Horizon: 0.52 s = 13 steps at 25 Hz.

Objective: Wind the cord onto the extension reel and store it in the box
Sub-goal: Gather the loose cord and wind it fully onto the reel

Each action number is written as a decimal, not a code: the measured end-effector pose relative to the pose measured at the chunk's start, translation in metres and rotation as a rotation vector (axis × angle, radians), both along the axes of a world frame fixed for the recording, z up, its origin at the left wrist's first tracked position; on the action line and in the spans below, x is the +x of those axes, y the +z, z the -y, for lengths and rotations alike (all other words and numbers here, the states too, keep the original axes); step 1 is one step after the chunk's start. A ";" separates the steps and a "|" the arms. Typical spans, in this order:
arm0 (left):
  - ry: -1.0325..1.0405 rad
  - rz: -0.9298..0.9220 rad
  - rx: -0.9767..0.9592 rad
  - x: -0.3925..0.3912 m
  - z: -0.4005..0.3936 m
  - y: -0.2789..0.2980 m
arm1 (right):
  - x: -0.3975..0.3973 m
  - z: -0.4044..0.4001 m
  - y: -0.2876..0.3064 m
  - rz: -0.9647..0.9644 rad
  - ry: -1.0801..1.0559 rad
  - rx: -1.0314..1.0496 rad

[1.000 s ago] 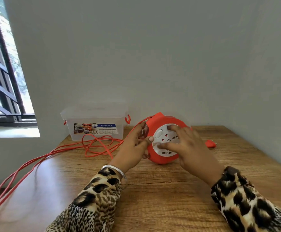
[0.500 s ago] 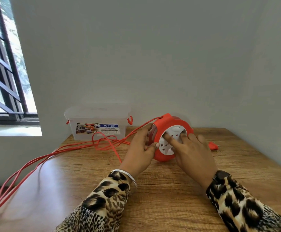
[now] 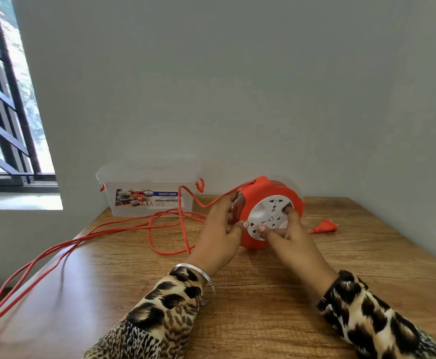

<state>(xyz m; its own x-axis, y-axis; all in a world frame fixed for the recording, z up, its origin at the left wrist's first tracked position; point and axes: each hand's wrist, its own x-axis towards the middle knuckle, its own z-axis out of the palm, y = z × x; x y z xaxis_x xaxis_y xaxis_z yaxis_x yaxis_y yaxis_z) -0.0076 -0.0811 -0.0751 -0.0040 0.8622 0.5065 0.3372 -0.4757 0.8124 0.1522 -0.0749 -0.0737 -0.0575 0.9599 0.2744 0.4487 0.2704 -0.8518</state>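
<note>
An orange extension reel (image 3: 262, 189) with a white socket face (image 3: 270, 218) stands on edge on the wooden table (image 3: 263, 294). My left hand (image 3: 220, 234) grips the reel's left rim, thumb on the front. My right hand (image 3: 288, 237) has its fingers pressed into the white socket face. The orange cord (image 3: 87, 238) runs from the top of the reel, loops across the table and trails off the left edge toward the floor. A clear plastic box (image 3: 149, 193) with a lid and orange latches sits at the back left, against the wall.
The cord's orange plug (image 3: 324, 226) lies on the table right of the reel. Grey walls close the table at the back and right. A barred window (image 3: 6, 104) is at the left, with its sill beside the box.
My right hand's fingers have turned on the white socket face. The cord loops near the box have shifted and one loop has drawn toward the reel.
</note>
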 end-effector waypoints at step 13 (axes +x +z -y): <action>-0.027 0.169 -0.117 -0.005 -0.005 0.000 | 0.019 -0.001 0.011 0.238 -0.113 0.054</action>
<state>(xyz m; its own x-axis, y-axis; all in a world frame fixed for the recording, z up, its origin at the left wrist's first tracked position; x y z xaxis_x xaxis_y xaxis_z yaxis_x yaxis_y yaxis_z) -0.0129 -0.0761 -0.0755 -0.0568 0.9161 0.3970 0.1797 -0.3818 0.9066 0.1708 -0.0744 -0.0626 -0.0198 0.9482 0.3170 0.6645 0.2494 -0.7045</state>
